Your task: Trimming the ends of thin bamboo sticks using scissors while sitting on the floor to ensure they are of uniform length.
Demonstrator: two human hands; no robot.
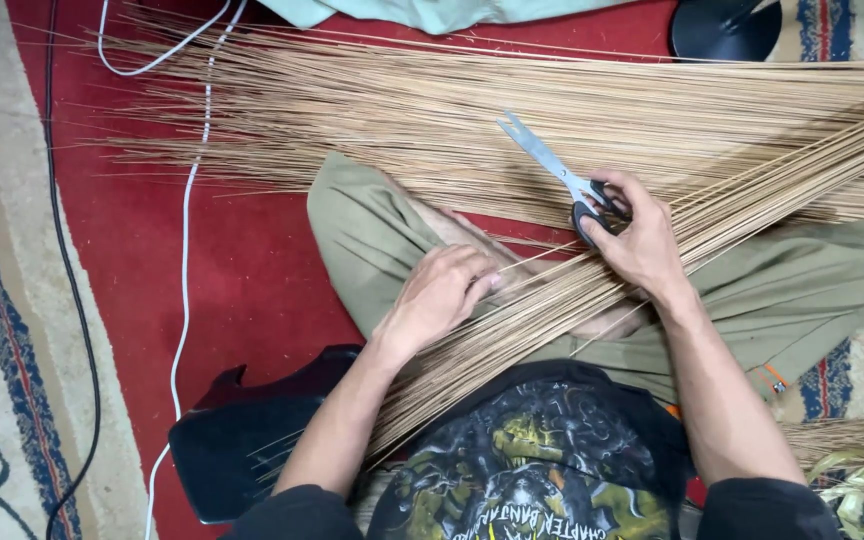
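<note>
- While the right hand point(642, 240) closes its fingers through the black loops of a pair of scissors point(562, 180), the grey blades stand slightly parted and point up and to the left, away from the body.
- The scissors' long axis runs on a diagonal from the handles at the hand to the tips over the spread sticks; nothing shows between the blades.
- The left hand point(442, 295) is curled shut on a bundle of thin tan sticks point(552, 300) that lies across the lap.
- That bundle's long axis runs from lower left near the black shirt point(532, 460) up to the right, past the right hand toward the picture's right edge.
- A wider layer of loose sticks point(402, 110) lies fanned on the red carpet point(242, 250) beyond the knees, running mostly left to right.
- No packages or signs show; the only print is a yellow-green design on the shirt front.
- Open carpet lies to the left of the olive trousers point(372, 230), crossed by a white cable point(187, 260) and, farther left, a black cable point(72, 290).
- A black flat object point(242, 440) sits by the left elbow, and a round black base point(722, 28) at the top edge.
</note>
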